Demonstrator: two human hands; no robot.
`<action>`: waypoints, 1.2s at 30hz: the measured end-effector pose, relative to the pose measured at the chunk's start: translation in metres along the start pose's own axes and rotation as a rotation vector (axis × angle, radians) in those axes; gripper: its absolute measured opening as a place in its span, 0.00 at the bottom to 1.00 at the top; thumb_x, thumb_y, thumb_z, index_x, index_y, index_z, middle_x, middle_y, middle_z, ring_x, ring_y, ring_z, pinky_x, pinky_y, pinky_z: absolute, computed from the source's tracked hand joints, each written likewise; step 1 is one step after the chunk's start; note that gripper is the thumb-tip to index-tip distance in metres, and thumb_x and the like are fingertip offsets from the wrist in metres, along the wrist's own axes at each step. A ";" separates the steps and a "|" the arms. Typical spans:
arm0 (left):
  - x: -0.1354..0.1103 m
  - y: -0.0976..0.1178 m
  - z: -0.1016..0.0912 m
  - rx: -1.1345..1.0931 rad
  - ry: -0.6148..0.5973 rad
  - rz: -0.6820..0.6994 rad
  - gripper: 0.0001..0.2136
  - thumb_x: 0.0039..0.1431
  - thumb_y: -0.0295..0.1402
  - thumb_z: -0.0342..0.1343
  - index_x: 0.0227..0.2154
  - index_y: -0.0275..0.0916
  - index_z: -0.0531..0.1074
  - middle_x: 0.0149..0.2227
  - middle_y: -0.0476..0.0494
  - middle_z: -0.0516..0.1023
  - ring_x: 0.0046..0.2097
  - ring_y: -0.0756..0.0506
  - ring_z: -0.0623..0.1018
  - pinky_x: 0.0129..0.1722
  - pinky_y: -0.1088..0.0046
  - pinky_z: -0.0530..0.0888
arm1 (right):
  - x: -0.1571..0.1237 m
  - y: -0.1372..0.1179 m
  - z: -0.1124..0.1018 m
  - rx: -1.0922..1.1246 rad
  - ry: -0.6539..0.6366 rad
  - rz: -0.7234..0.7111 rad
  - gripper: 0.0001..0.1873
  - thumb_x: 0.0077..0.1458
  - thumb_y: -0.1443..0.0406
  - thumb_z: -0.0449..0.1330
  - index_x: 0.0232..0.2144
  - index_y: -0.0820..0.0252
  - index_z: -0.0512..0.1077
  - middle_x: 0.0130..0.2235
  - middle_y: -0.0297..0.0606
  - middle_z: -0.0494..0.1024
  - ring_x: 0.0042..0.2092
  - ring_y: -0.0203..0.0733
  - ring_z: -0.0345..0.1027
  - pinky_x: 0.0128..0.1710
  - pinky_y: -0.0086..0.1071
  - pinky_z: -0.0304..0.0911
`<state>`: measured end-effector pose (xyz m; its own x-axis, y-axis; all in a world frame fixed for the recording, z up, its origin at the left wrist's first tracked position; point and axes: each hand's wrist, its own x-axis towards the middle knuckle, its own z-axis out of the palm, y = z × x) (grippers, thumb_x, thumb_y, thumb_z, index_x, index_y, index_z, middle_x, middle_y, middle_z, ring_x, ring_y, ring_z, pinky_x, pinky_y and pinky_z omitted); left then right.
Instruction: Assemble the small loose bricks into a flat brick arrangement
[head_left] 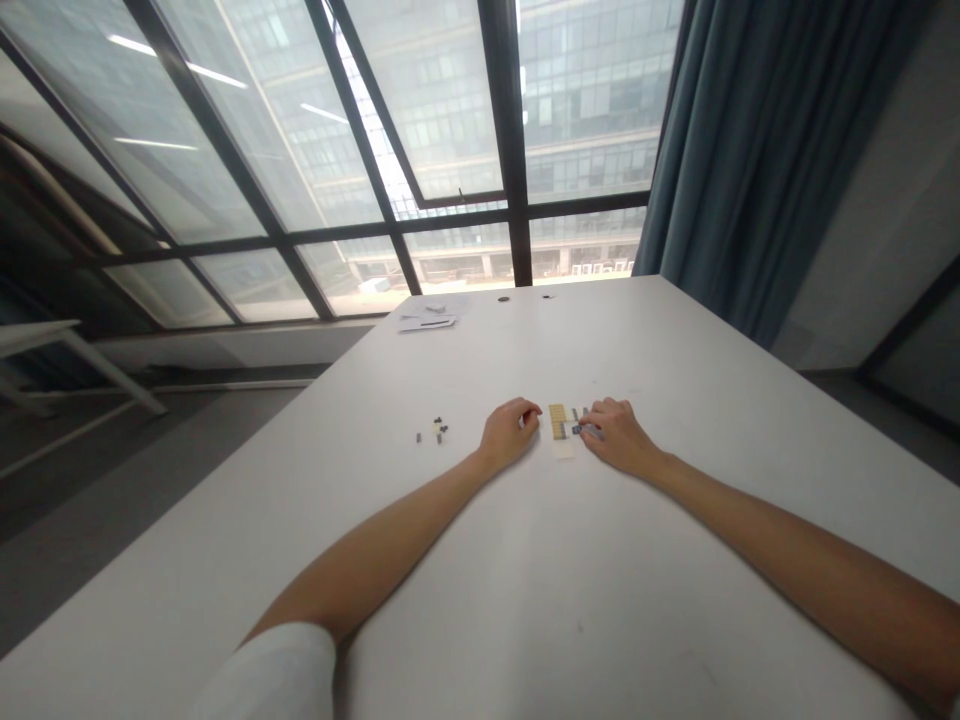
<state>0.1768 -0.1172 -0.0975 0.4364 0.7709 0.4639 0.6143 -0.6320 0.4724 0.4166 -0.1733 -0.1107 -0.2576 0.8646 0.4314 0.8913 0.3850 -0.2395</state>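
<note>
Small flat cream plastic brick plate (560, 432), its far half covered in tan studs, lay on the wide white table (675, 350) between the two hands. The right hand (616, 436) had its fingertips drawn together on a tiny dark blue piece (577, 430) at the plate's right edge. The left hand (508, 432) rested with fingers curled at the left edge; whether it gripped anything cannot be told. A scatter of loose dark small bricks (436, 430) lay left of it, and white paper sheets (427, 321) at the far edge.

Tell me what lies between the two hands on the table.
In the head view, a small flat brick build, tan at its far end and pale nearer, lies between the left hand and right hand.
</note>
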 end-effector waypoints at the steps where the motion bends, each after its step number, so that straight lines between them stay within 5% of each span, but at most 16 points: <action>1: 0.000 0.000 0.000 0.000 0.001 -0.002 0.11 0.61 0.26 0.52 0.36 0.40 0.80 0.35 0.47 0.80 0.34 0.48 0.75 0.39 0.73 0.70 | 0.000 0.000 0.000 -0.003 0.001 -0.001 0.08 0.58 0.66 0.60 0.36 0.59 0.81 0.36 0.40 0.78 0.43 0.45 0.66 0.43 0.37 0.49; 36: 0.001 0.000 0.000 0.035 -0.023 -0.004 0.11 0.61 0.27 0.52 0.38 0.40 0.80 0.35 0.46 0.81 0.36 0.48 0.76 0.41 0.72 0.71 | 0.003 0.001 0.003 0.020 0.011 -0.002 0.09 0.60 0.64 0.60 0.37 0.59 0.81 0.36 0.39 0.77 0.43 0.44 0.65 0.44 0.37 0.49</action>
<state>0.1772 -0.1167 -0.0964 0.4483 0.7755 0.4446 0.6385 -0.6259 0.4478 0.4154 -0.1699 -0.1123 -0.2548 0.8605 0.4412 0.8832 0.3929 -0.2561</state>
